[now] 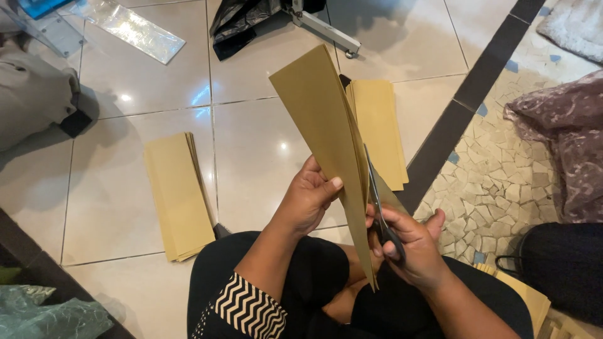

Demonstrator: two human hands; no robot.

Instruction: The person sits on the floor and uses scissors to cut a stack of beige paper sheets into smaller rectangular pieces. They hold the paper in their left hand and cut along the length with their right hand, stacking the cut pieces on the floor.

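Black trousers [314, 276] and a sleeve with a black-and-cream zigzag pattern [248, 307] fill the lower middle of the frame, closest to the camera; the person sits on the glossy cream floor tiles [119, 207].

Just above the lap, the left hand [308, 198] grasps a folded sheet of mustard-yellow paper [323, 125], with the thumb pressed on its near face. This paper stands tilted, from the upper middle of the frame down to a sharp point by the knees. The right hand [408, 242] is clenched through the dark handles of a pair of metal scissors [377, 201], and the blades lie along the right edge of the paper, touching it.

Behind the held paper, partly hidden by it, a stack of the same yellow sheets [380, 125] lies on the tiles. A second yellow stack [179, 194] lies at centre left, well apart from the hands. More yellow sheets [527, 295] show at the lower right, beside a dark rounded object [565, 270] that I cannot identify.

A shiny clear plastic sleeve [135, 28] lies in the upper left, and a black plastic bag [242, 22] with a white metal bar [326, 31] at the upper middle. A dark tile band [465, 94] runs diagonally beside a mosaic floor [502, 176]. A mauve lace cloth [565, 132] is at the right edge, and a greenish plastic bag [44, 314] is at the lower left.
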